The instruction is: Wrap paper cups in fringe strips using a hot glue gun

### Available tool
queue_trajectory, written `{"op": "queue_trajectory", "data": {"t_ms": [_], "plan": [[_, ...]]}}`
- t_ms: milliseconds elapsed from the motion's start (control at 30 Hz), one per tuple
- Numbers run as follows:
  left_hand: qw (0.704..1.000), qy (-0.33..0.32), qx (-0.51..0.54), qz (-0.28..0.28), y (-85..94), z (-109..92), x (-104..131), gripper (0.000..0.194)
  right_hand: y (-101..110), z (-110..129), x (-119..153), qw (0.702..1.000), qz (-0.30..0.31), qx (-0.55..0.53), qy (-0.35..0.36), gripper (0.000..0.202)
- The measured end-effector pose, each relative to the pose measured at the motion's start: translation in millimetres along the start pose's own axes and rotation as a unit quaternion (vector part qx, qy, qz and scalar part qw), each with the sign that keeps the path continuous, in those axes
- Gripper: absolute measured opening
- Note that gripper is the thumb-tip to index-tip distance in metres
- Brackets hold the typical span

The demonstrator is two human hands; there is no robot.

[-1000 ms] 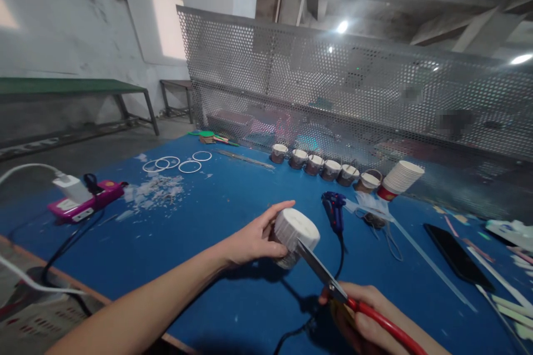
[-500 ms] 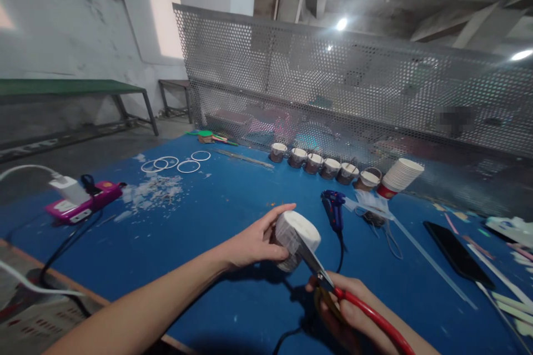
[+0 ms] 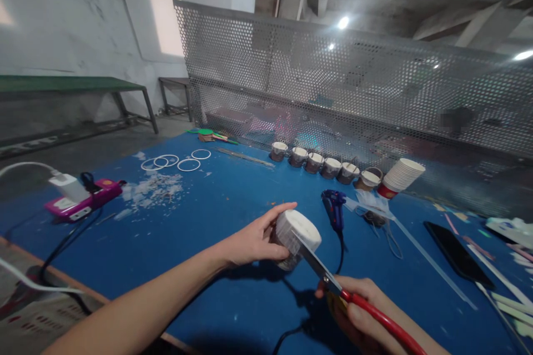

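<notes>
My left hand [image 3: 258,236] is wrapped round a small wrapped cup [image 3: 289,241] with a white top, tilted above the blue table [image 3: 233,316]. In my right hand [image 3: 362,305] are scissors with red handles [image 3: 383,316]. Their blades [image 3: 316,263] touch the side of the cup near its upper rim. The far side of the cup and some of my left fingers are hidden.
Behind the cup lies a blue glue gun [image 3: 333,208]. Several small cups [image 3: 314,163] and stacked paper cups [image 3: 402,175] line the mesh screen [image 3: 353,89]. A phone [image 3: 456,252] lies right, a purple power strip [image 3: 85,202] left, near white rings [image 3: 189,165] and scraps [image 3: 156,194].
My right hand and the scissors have shifted slightly right and down, and the blades overlap the cup less. My left hand and the cup have barely moved.
</notes>
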State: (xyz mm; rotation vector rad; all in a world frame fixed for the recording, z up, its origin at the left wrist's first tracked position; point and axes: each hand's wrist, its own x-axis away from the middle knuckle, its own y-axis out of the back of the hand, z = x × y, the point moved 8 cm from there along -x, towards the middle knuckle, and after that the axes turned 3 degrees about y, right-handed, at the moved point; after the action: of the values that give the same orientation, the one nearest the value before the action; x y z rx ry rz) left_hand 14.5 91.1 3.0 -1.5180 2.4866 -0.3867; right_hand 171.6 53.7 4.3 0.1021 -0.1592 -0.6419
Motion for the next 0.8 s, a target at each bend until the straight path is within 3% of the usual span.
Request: {"op": "queue_trajectory", "data": {"t_ms": [233, 533, 800], "plan": [[1.000, 0.001, -0.024, 0.009, 0.3, -1, 0, 0.089, 7, 4, 4, 0.999, 0.000, 0.044, 0.006, 0.066], [0.998, 0.013, -0.061, 0.033, -1.8, -1, 1, 0.088, 9, 10, 11, 0.998, 0.009, 0.056, -0.032, 0.068], [0.993, 0.029, -0.108, 0.043, -4.8, -5, 1, 0.089, 18, 18, 16, 0.987, 0.032, 0.141, -0.071, 0.067]]}}
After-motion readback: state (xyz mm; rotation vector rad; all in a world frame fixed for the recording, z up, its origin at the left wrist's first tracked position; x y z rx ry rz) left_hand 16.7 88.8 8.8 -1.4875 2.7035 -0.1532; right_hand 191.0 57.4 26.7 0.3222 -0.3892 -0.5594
